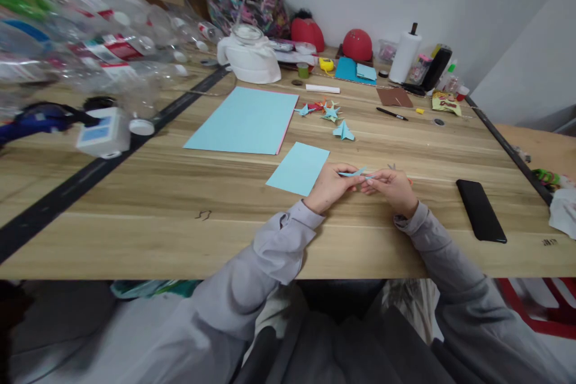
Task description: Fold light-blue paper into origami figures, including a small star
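My left hand [332, 185] and my right hand [392, 187] meet over the wooden table [180, 204], both pinched on a small folded light-blue paper piece [353, 173]. A light-blue paper rectangle [298, 168] lies just left of my left hand. Behind my right hand, part of a pair of scissors [392, 167] peeks out. Farther back lie a finished blue paper plane [344, 131] and a cluster of small folded paper shapes [324, 110].
A large light-blue sheet [245, 120] lies at mid-table. A black phone [480, 210] rests at right. Plastic bottles [103, 54] pile at left beside a tape dispenser [103, 132]. A white pot [249, 57], paper towel roll [404, 55], a pen [392, 113] and red helmets [357, 45] line the back.
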A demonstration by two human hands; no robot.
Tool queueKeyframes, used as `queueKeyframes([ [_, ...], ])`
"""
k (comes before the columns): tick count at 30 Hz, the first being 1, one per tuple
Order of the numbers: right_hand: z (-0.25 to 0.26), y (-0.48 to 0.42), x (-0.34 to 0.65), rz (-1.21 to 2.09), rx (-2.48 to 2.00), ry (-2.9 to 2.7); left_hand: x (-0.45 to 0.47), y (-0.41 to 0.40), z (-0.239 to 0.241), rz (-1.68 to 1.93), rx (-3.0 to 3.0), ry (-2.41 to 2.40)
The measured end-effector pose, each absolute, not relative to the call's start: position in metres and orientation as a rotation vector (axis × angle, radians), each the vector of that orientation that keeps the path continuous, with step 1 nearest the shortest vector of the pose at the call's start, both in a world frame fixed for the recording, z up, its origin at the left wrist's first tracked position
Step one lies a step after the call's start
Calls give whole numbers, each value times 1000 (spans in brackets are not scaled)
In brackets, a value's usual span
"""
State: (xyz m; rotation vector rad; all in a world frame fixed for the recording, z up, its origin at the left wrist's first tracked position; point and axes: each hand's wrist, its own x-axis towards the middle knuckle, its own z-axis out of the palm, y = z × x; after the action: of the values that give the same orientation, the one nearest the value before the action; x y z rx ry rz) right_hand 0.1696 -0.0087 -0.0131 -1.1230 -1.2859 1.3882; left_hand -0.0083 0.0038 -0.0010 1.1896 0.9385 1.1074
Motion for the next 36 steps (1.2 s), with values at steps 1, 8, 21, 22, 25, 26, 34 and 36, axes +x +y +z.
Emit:
queueKeyframes([
  [1,-13,-9,170,1386,-1120,-1287,-8,4,-1,1105,1196,941],
  [8,-13,-10,171,1437,-1115,-1277,-9,5,-5,1102,1249,935],
  [21,-10,-12,168,1417,-1118,-1232,-8,4,-3,1084,1225,946],
  [22,-10,-12,167,1413,-1118,-1214,-8,4,-2,1090,1205,947],
  [25,-11,-10,166,1389,-1113,-1172,-9,5,-1,1119,1149,937],
  [26,-12,-10,165,1383,-1108,-1167,-9,5,0,1129,1134,933],
  [34,-4,-14,164,1427,-1037,-1245,-8,4,2,1119,1169,899],
  [36,-3,-15,163,1424,-1051,-1271,-8,3,2,1113,1188,909],
])
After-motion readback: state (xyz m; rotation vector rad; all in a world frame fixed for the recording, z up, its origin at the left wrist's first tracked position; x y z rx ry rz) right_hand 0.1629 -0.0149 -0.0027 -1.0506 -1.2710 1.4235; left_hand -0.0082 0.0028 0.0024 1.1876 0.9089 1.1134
